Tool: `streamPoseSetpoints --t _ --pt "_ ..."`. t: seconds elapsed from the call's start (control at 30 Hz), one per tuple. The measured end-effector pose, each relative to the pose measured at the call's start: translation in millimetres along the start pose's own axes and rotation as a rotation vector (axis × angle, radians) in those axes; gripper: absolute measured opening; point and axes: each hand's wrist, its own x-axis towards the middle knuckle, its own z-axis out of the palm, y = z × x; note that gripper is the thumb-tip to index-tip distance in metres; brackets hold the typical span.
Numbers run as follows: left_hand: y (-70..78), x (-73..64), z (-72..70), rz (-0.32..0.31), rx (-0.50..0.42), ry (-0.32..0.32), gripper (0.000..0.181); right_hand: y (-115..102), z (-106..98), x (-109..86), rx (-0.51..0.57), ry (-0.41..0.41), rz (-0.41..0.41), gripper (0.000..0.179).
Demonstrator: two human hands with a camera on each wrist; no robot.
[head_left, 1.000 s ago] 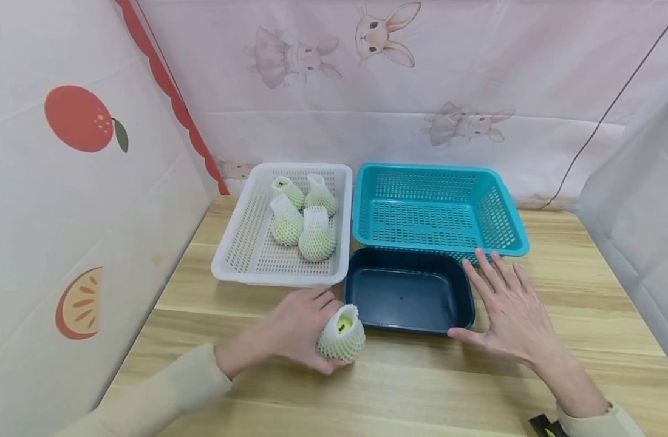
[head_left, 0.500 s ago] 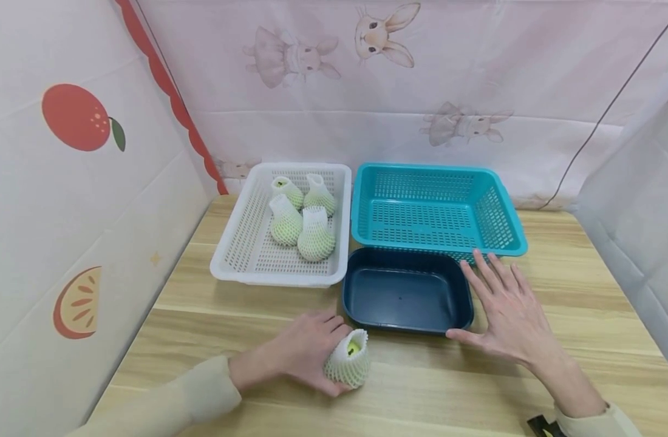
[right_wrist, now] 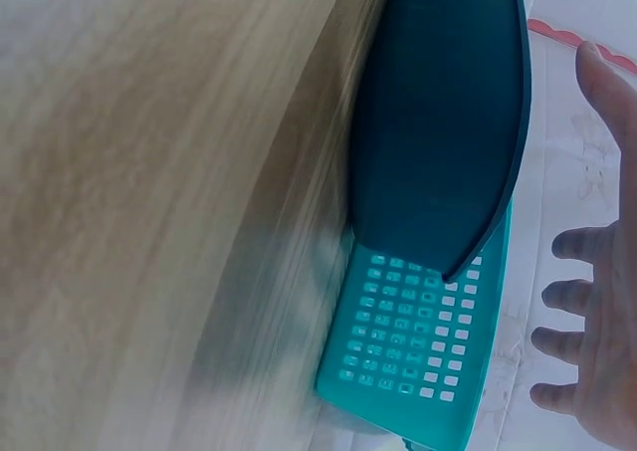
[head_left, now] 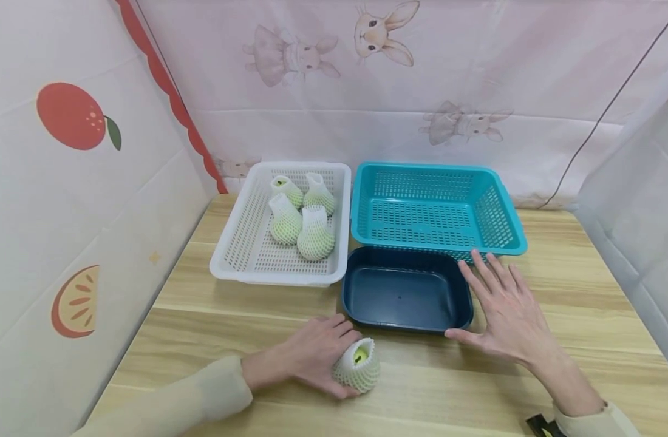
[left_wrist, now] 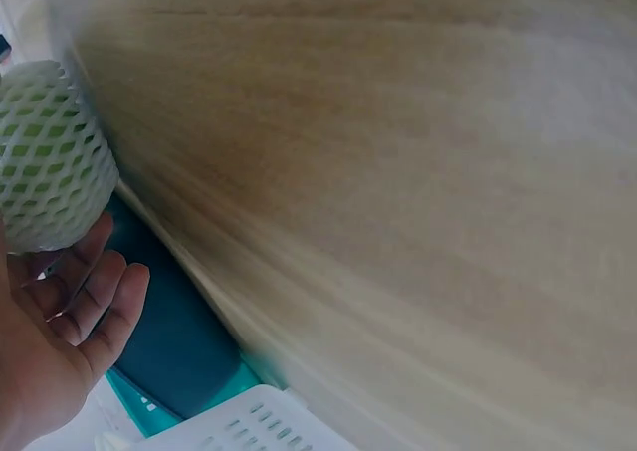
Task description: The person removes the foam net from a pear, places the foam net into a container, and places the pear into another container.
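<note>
My left hand (head_left: 322, 357) grips a round green fruit in a white foam net (head_left: 358, 365) at the table's front middle, with fingers behind it and the thumb in front. The netted fruit (left_wrist: 52, 157) also shows at the left edge of the left wrist view, beside the curled fingers. My right hand (head_left: 511, 315) is spread with straight fingers at the right end of a dark blue basin (head_left: 405, 328). In the right wrist view the right hand (right_wrist: 602, 302) holds nothing. Whether its fingertips touch the basin or the turquoise basket (head_left: 517, 240) I cannot tell.
Several netted green fruits (head_left: 316, 243) lie in a white basket (head_left: 235, 273) at the back left. The turquoise basket stands behind the basin. A wood-grain table (head_left: 192, 328) lies beneath, with fabric walls (head_left: 317, 133) at the back and sides.
My left hand has moved the netted fruit toward the table's front and slightly right, away from the white basket. The right hand has stayed almost still.
</note>
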Motion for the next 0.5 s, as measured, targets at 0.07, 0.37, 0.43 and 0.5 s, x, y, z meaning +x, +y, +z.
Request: streamPoseSetpoints --t 0.07,0.37,0.43,0.5 --pt "0.3 0.4 1.2 -0.002 -0.005 -0.003 0.082 -0.2 0.2 -0.2 0.001 -0.001 -0.003 0.127" --pt "0.1 -1.0 7.2 -0.018 -0.065 -0.01 0.087 -0.7 1.1 -1.0 0.007 0.0 -0.015 0.124" --pt "0.1 -1.7 8.8 -0.02 -0.077 -0.007 0.089 -0.7 1.1 -0.9 0.009 -0.001 -0.015 0.124" --pt "0.2 -2.4 10.0 -0.022 -0.083 -0.004 0.092 -0.7 1.2 -0.8 0.012 0.002 -0.014 0.124"
